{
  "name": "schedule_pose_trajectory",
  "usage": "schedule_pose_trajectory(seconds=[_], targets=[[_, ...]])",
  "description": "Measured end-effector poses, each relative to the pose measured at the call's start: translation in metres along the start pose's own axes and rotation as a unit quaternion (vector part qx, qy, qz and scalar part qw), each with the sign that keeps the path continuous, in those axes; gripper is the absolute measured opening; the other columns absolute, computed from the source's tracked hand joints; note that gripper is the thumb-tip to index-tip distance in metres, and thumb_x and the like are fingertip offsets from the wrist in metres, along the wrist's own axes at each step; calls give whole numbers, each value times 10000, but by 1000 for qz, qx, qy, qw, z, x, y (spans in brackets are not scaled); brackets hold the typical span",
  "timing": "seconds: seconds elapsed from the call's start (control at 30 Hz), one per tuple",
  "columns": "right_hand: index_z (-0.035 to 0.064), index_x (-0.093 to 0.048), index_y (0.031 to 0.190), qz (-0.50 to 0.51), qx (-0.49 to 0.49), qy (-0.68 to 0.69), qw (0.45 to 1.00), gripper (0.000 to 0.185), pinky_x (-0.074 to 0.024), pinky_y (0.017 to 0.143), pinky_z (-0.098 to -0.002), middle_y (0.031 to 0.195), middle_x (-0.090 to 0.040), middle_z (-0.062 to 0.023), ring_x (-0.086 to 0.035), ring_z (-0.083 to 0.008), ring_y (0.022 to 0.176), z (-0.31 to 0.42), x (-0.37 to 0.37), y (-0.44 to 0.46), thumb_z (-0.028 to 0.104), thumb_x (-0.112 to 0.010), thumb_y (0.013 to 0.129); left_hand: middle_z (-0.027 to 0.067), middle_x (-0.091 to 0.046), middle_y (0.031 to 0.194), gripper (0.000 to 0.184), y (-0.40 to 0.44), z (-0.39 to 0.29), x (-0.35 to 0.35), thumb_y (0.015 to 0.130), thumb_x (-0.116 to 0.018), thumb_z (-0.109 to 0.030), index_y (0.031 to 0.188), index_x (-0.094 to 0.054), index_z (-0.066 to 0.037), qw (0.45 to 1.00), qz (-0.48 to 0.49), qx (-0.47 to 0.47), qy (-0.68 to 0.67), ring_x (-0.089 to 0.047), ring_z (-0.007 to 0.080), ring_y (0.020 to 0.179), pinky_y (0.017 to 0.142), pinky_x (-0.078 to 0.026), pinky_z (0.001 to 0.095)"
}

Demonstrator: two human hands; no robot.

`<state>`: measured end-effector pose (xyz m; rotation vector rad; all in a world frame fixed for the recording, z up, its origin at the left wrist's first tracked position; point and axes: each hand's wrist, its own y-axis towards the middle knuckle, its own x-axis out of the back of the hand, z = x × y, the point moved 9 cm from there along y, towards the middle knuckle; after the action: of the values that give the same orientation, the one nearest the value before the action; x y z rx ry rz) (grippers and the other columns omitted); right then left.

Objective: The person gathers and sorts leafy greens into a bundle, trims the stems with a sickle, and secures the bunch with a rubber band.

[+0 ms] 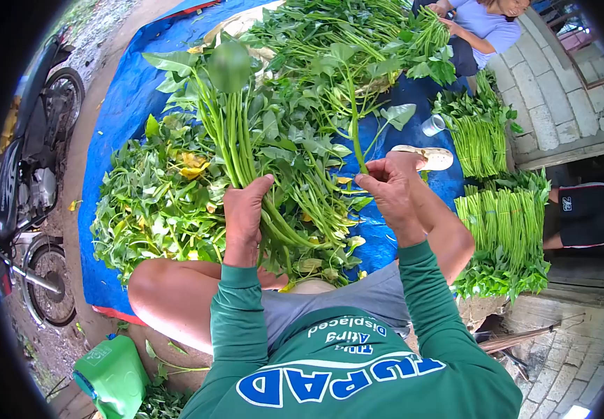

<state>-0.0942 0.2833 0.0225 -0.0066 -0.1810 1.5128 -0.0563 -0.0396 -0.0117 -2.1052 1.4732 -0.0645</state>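
My left hand (246, 213) is wrapped round a thick bunch of water spinach (228, 140), its long pale-green stems pointing up and its leaves at the far end. In my right hand (394, 192), thumb and fingertips pinch the lower end of a single water spinach stem (354, 126), which stands upright with a few leaves. Loose leafy greens (162, 202), some yellowed, lie heaped to the left of and below my left hand. More stems spread over the blue tarp (110, 167) between both hands and beyond.
At the far right, a co-worker (487, 31) holds greens. Stacked bundles of stems (501, 230) line the tarp's right side, near a clear cup (432, 126). A motorcycle (40, 181) stands left; a green plastic jug (113, 377) sits at lower left. Another person's legs (557, 216) show at right.
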Motion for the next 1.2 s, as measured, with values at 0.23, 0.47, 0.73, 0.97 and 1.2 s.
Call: schedule_pose_trajectory(seconds=[0.23,0.47,0.73,0.97,1.2], targets=[[22,-685,1035,-121,65,-142,980,251,-523,687,-297,825,-644,1,-602,-100,758,-11,18,11,106,-845,861,12,-717,857,210,4,15,-9,911,-859,-146,1005,-764,17,999,8,-8,39,-604,83,709,634,-493,295],[29,-684,1030,-160,70,-302,937,236,-536,709,-412,848,-652,-96,-635,-246,753,13,6,8,105,-805,842,26,-730,841,205,4,26,-23,912,-861,-129,1024,-763,12,999,19,-16,39,-641,107,696,619,-509,295],[37,-701,1042,-133,157,-471,858,214,-535,758,-488,926,-686,-172,-667,-383,876,23,-37,17,103,-775,852,58,-756,908,260,25,83,-42,913,-880,-192,1030,-759,6,997,36,61,-42,-685,137,734,644,-554,312],[12,-795,1149,127,-63,-185,973,250,-573,781,-359,959,-795,-108,-730,-173,867,-74,-142,16,178,-787,962,23,-738,876,319,54,207,-21,973,-837,-367,1108,-744,-93,920,109,183,-330,-690,151,727,685,-587,315],[-71,-731,1255,217,-56,-237,945,388,-575,906,-369,1104,-799,-180,-752,-244,984,-150,-174,-22,229,-694,1012,68,-764,1122,436,40,252,3,1015,-752,-514,1194,-727,-117,877,120,283,-369,-739,243,1001,951,-620,422]])
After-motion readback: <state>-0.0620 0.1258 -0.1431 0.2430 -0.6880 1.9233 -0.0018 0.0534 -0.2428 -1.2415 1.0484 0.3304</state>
